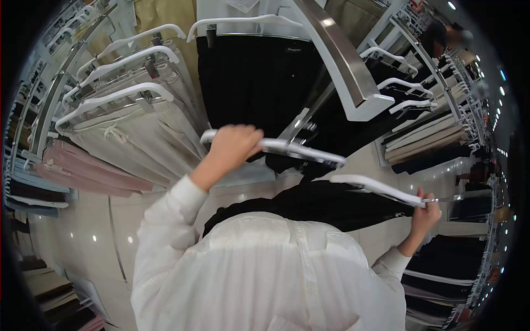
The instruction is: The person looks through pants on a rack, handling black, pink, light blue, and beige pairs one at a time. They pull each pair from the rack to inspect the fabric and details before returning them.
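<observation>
My left hand (236,144), slightly blurred, is closed around a white clothes hanger (306,151) with metal clips, held out in front of me. What hangs from its clips is hard to separate from the dark cloth behind. On the other side, my right hand (426,215) grips the end of a second white hanger (378,186), near its metal hook. Black trousers (331,205) stretch below this hanger, across the front of my white shirt. Straight ahead, black trousers (254,77) hang from a white hanger on the display.
Beige drawstring trousers (141,132) and pink trousers (72,165) hang at the left. A metal display arm (345,60) juts toward me overhead. Racks of folded trousers (428,140) line the right side. Pale glossy tiles (99,237) cover the floor. Another person (455,41) stands far back right.
</observation>
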`<state>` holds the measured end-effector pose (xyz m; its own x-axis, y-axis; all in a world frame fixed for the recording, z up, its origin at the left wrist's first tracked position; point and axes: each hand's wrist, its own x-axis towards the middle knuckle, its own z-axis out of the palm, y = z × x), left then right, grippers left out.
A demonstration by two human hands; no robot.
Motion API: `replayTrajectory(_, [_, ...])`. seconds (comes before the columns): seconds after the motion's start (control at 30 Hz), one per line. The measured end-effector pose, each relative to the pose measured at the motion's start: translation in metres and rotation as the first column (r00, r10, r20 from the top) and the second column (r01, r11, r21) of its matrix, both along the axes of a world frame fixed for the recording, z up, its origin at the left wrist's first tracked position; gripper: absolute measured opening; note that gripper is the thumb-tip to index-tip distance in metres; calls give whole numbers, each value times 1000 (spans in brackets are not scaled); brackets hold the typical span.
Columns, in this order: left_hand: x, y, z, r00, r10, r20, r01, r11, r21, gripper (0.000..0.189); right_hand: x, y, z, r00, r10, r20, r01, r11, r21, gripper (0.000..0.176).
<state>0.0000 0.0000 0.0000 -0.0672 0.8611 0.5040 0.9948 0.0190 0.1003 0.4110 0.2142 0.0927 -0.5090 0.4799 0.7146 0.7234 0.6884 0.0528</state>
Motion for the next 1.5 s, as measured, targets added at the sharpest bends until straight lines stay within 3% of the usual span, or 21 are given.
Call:
replayTrajectory(0.07, [15,-39,-17,989,93,119,-88,995,-52,22,3,17,8,987,65,-144,-60,997,39,23])
replayTrajectory(0.1, [31,-60,-28,965,152,212,-139,987,-74,22,1,18,32,992,76,-98,-72,996,49,23])
replayTrajectory(0.23, [35,-136,-14,865,358,351,-354,932,-78,18,-42,27,53,989,-139,-39,139,990,-4,18])
replayTrajectory(0.3, [34,-161,-2,839,384,386,-434,900,48,18,-80,26,63,998,-2,-60,1,1000,-14,14])
replayTrajectory(0.33, [32,-171,8,836,388,388,-440,896,51,18,-100,24,69,998,-58,-5,57,997,-50,15])
replayTrajectory(0.43, [27,-200,46,875,410,258,-445,891,90,22,-170,31,73,979,202,5,-201,979,-33,16])
replayTrajectory(0.5, [28,-212,69,935,290,203,-326,930,172,25,-218,33,81,978,196,70,-185,973,-135,15])
replayTrajectory(0.63, [38,-224,75,923,349,162,-378,903,206,26,-293,37,79,899,438,1,-438,899,-25,18])
replayTrajectory(0.7, [37,-231,72,918,358,173,-389,897,210,27,-319,56,58,859,504,-86,-511,835,-205,24])
replayTrajectory(0.77, [38,-235,67,867,444,227,-489,846,214,27,-352,85,18,863,502,-47,-498,833,-243,18])
replayTrajectory(0.8, [38,-237,66,862,451,230,-497,842,210,27,-360,47,35,815,554,169,-536,832,-142,16])
replayTrajectory(0.83, [39,-238,65,850,457,261,-511,834,206,26,-361,21,40,817,540,201,-495,836,-235,17])
replayTrajectory(0.97, [38,-236,56,775,470,422,-563,817,124,23,-375,13,25,837,524,159,-510,852,-123,18])
replayTrajectory(1.0, [37,-238,54,797,545,261,-586,803,113,20,-377,12,23,837,520,171,-514,854,-78,18])
replayTrajectory(1.03, [32,-231,55,806,504,311,-564,814,139,20,-379,7,26,897,367,246,-340,929,-145,23])
replayTrajectory(1.17, [9,-207,62,793,494,358,-563,818,116,18,-346,-21,23,879,455,140,-474,864,168,44])
replayTrajectory(1.23, [-1,-196,63,794,507,336,-582,793,180,16,-312,-40,18,798,599,64,-599,800,-18,51])
replayTrajectory(1.3, [-7,-183,67,813,472,341,-548,817,178,17,-284,-69,19,584,808,-72,-745,499,-443,53])
replayTrajectory(1.37, [-9,-168,73,841,414,347,-490,856,166,18,-280,-119,23,489,869,70,-787,475,-394,50])
replayTrajectory(1.47, [-14,-137,83,902,353,248,-401,897,186,16,-288,-126,13,586,778,226,-789,612,-58,33])
replayTrajectory(1.5, [-16,-129,83,914,325,245,-373,909,188,16,-285,-122,12,611,759,225,-770,636,-56,33])
